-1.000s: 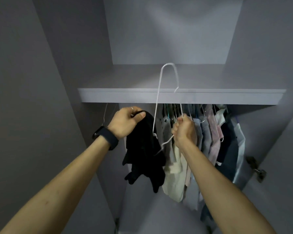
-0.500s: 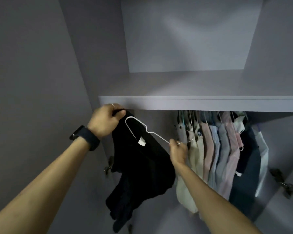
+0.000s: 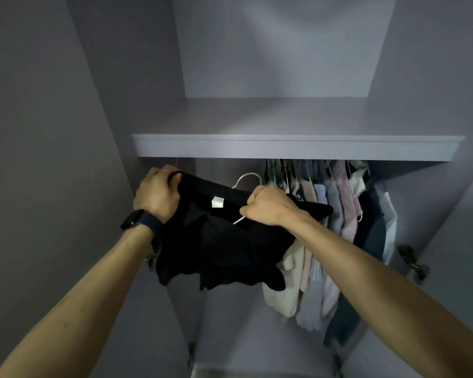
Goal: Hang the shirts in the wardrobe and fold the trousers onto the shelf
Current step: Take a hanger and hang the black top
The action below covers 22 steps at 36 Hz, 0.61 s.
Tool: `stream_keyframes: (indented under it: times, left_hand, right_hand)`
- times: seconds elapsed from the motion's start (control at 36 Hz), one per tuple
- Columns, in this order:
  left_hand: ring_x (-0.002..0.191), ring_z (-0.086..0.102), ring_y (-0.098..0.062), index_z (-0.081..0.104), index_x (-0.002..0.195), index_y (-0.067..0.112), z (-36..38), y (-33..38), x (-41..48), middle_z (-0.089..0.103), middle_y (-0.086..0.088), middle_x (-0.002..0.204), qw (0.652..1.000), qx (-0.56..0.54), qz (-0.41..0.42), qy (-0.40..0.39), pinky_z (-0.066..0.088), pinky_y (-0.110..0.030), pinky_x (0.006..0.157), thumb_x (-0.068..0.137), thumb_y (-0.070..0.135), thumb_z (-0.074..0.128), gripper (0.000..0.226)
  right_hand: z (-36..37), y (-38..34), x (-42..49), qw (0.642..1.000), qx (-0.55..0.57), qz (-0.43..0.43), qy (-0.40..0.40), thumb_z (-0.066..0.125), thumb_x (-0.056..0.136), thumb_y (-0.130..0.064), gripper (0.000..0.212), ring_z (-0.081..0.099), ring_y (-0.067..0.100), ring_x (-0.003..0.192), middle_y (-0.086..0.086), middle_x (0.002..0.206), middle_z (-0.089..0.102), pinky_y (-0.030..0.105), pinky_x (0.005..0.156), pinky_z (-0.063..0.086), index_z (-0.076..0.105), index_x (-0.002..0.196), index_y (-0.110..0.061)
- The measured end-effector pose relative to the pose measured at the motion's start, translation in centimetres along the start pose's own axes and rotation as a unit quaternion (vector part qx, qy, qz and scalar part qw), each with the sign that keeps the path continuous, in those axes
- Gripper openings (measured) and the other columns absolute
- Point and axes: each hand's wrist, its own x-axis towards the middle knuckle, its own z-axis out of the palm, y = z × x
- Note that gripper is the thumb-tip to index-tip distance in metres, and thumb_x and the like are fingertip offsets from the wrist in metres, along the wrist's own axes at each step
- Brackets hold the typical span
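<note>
A black shirt [image 3: 219, 241] with a white neck label is stretched between my two hands, just below the wardrobe shelf [image 3: 284, 148]. My left hand [image 3: 156, 195] grips the shirt's left collar edge. My right hand [image 3: 271, 205] grips a white wire hanger [image 3: 247, 179] together with the shirt's right side. The hanger's hook sticks up behind the collar, and one wire end shows below my right fist. Most of the hanger is hidden inside the shirt.
Several shirts [image 3: 339, 227] in pale pink, grey, cream and dark blue hang on the right half of the rail under the shelf. The left half of the rail space is bare. Door hinges [image 3: 413, 263] sit on the right wall. The wardrobe's grey side walls close in on both sides.
The hanger swung down from above the shelf and went into the shirt's neck. My right hand moved left and up to the collar, and the shirt now spreads between both hands.
</note>
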Motion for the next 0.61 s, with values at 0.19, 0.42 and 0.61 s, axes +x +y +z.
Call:
stream_keyframes:
  times: [0.19, 0.42, 0.61]
  left_hand:
    - [0.098, 0.065, -0.017, 0.072, 0.106, 0.019, 1.0, 1.7, -0.3, 0.073, 0.001, 0.104, 0.987, -0.059, 0.067, -0.134, 0.042, -0.023, 0.084, 0.099, 0.031, 0.060, 0.018]
    - [0.100, 0.065, -0.016, 0.073, 0.104, 0.023, 2.2, 3.8, -1.2, 0.073, 0.003, 0.103, 0.978, -0.091, 0.043, -0.182, 0.048, -0.027, 0.090, 0.098, 0.034, 0.061, 0.017]
    - [0.105, 0.065, -0.011, 0.071, 0.110, 0.027, 2.1, 3.2, -1.5, 0.071, 0.009, 0.109, 0.971, -0.091, 0.065, -0.213, 0.048, -0.028, 0.100, 0.095, 0.035, 0.066, 0.018]
  right_hand:
    - [-2.1, 1.6, -0.5, 0.994, 0.009, 0.044, 0.097, 0.063, 0.082, -0.030, 0.038, 0.048, 0.028, 0.057, 0.007, 0.051, 0.042, 0.033, 0.053, 0.038, 0.052, 0.057, -0.004]
    - [-0.5, 0.2, -0.7, 0.996, -0.032, -0.006, 0.084, 0.056, 0.087, -0.027, 0.040, 0.055, 0.032, 0.064, 0.009, 0.055, 0.051, 0.036, 0.058, 0.041, 0.048, 0.052, -0.010]
    - [-0.5, 0.3, -1.1, 0.992, 0.007, -0.028, 0.122, 0.054, 0.088, -0.025, 0.040, 0.053, 0.032, 0.061, 0.014, 0.057, 0.052, 0.040, 0.061, 0.046, 0.046, 0.056, -0.004]
